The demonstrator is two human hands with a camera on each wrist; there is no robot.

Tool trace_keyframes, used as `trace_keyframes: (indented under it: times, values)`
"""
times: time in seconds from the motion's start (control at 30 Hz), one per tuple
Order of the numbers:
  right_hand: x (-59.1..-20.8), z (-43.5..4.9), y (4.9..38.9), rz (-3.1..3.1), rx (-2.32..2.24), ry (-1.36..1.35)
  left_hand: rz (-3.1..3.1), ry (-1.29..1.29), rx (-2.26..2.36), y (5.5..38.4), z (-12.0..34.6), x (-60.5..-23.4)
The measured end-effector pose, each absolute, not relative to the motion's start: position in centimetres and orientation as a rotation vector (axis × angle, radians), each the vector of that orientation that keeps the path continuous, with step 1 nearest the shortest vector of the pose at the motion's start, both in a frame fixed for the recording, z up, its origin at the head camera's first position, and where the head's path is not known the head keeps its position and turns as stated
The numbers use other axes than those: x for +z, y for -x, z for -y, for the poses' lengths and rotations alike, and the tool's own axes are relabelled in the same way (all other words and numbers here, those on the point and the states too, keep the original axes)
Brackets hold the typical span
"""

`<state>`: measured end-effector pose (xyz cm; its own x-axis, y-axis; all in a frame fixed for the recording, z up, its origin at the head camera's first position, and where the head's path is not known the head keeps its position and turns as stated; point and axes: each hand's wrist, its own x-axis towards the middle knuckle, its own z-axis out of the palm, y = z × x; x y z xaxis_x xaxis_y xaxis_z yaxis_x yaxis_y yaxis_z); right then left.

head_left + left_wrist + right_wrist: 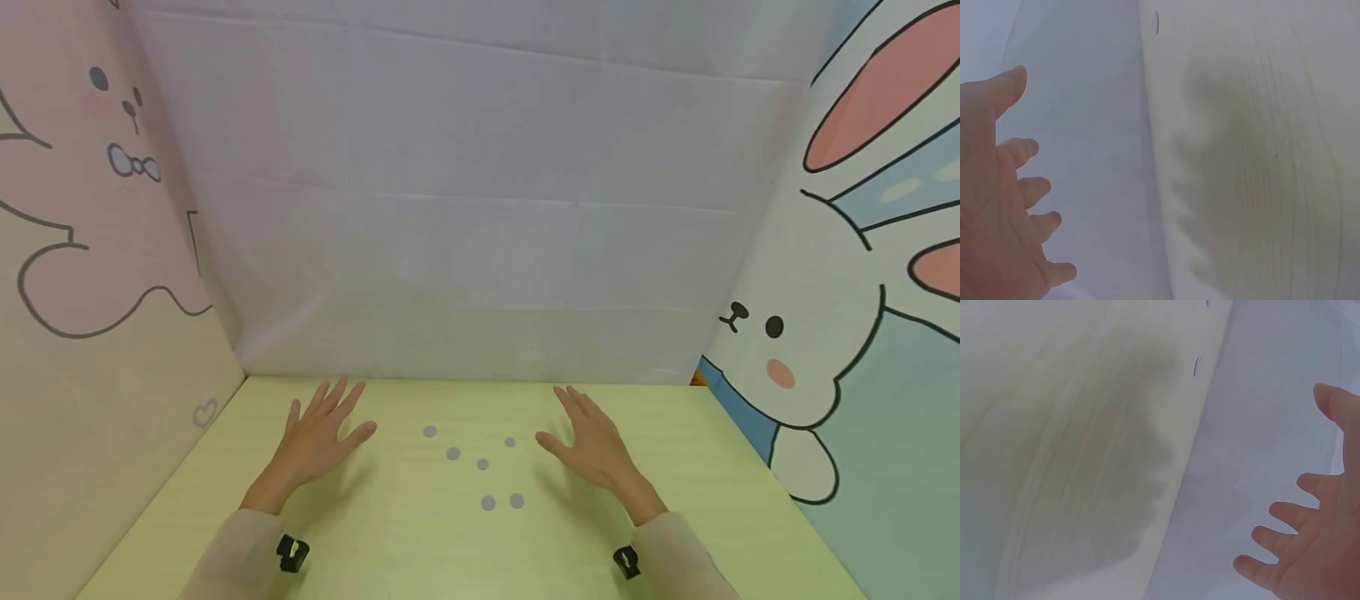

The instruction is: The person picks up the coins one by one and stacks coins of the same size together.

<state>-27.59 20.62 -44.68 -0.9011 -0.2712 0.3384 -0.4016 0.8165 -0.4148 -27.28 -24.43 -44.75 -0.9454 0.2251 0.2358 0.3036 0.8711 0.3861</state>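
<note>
Grey discs, six of them, lie flat on the table between your two hands. Your left hand hangs to the left of the discs and your right hand to the right of them. Both are free of any load: the fingers are straight and spread wide, with each thumb held out toward the discs. The shadows fall apart from your hands, so I judge that neither touches the table.

The relation that counts is the sideways gap. All the discs lie inward of your thumbs, and your right hand looks nearer: its thumb tip is just beside the rightmost rear disc, while your left thumb has a wider gap to the leftmost disc. Each disc is round, so there is no long axis to match; the group is loosely scattered, with two side by side closest to you. You cannot tell from here whether they are loose pieces or marks on the surface. Beyond the discs stands a white sheet, and well to their right, a rabbit picture.
</note>
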Motion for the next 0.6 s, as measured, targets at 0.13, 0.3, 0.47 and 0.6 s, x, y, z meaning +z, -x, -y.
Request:
trace_keyframes:
  times: [0.13,0.3,0.47,0.6]
  values:
    - [-44.7,-20.0,28.0,2.755,0.775,-0.52,2.857,0.423,-0.658,27.7,24.2,-44.6]
    - [-44.9,-19.2,28.7,2.779,0.848,-0.509,2.858,0.443,-0.707,28.3,24.0,-44.6]
    - [-45.0,-18.5,29.3,2.795,0.892,-0.516,2.857,0.449,-0.754,28.6,23.8,-44.9]
    - [-45.0,-17.7,29.6,2.793,0.924,-0.554,2.86,0.452,-0.806,28.8,23.7,-45.0]
